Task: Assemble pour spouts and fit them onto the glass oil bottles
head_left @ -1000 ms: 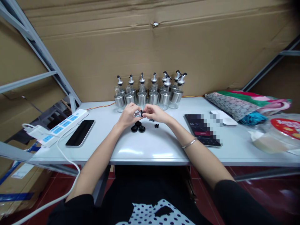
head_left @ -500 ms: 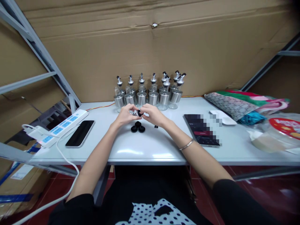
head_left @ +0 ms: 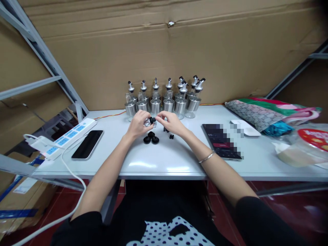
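Note:
My left hand (head_left: 139,123) is closed around a silver bottle pourer (head_left: 147,121), whose ribbed black stopper (head_left: 152,120) points right. The fingertips of my right hand (head_left: 170,121) pinch at the free end of that stopper; the exact contact is too small to make out. Just below, a little group of round black rubber stoppers (head_left: 155,140) lies on the white table (head_left: 164,157). Small black pieces (head_left: 171,136) lie under my right hand, partly hidden by it. Behind both hands stand glass bottles with steel sleeves (head_left: 168,106), several of them topped with silver pourers (head_left: 183,87).
On the left are a power strip (head_left: 71,136) with a white cable and a black-screened phone (head_left: 88,145). A second phone (head_left: 221,141), a white tray-like object (head_left: 246,129), a colourful bag (head_left: 271,112) and a plastic tub (head_left: 304,147) sit right. Cardboard (head_left: 102,61) closes off the back.
My right hand has shifted slightly right and its fingers have drawn back to the stopper's end, so more of the black stopper shows. More small black pieces are visible beneath my right hand.

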The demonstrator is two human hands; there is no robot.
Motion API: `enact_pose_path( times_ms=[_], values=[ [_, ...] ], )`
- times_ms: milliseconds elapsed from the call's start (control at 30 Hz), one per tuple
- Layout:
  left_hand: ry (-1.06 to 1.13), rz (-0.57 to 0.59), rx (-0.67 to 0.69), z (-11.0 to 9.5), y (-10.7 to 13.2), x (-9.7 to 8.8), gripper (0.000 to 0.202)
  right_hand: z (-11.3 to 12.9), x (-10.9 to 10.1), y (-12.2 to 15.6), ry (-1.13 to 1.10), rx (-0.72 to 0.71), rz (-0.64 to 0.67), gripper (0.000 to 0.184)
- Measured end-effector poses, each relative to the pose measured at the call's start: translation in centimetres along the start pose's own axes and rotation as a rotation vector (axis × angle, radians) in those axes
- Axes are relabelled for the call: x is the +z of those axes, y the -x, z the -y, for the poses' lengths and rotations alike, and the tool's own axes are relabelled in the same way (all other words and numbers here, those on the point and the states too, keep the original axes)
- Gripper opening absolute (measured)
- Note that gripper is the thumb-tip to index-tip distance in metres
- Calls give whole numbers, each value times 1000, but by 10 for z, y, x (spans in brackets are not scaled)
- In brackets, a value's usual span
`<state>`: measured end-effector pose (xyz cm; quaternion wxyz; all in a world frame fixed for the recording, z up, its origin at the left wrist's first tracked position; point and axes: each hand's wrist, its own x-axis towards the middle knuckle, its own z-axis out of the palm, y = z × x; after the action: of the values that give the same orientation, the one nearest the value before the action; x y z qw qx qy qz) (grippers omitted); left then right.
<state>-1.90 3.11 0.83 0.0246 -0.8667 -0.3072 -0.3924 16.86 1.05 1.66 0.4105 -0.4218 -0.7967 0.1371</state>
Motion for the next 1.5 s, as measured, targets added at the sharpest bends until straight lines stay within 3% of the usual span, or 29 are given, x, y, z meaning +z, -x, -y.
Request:
enact_pose_path(
  times_ms=[200,567,833,1100,1200,1333,1433,1500],
  values=[
    [-36,34,28,-1,1,1,9,2,3,-2,-66,60,91,24],
    [-54,105,56,-1,0,3,10,2,0,-1,-67,58,94,12],
    [-94,99,-56,-2,-1,2,18,-6,5,-1,37,-152,35,10],
    [15,35,-143,-2,-1,1,28,0,0,2,135,-308,-19,13],
    [27,13,-146,-1,-1,1,30,3,-1,2,201,-310,-34,19],
    [-16,0,-101,-4,0,2,24,-1,1,2,139,-317,-93,11],
    [-71,12,-52,-6,0,4,20,-5,2,2,60,-235,-109,33],
    [-104,19,-25,-7,0,4,18,-7,1,2,6,-156,-81,37]
  ],
)
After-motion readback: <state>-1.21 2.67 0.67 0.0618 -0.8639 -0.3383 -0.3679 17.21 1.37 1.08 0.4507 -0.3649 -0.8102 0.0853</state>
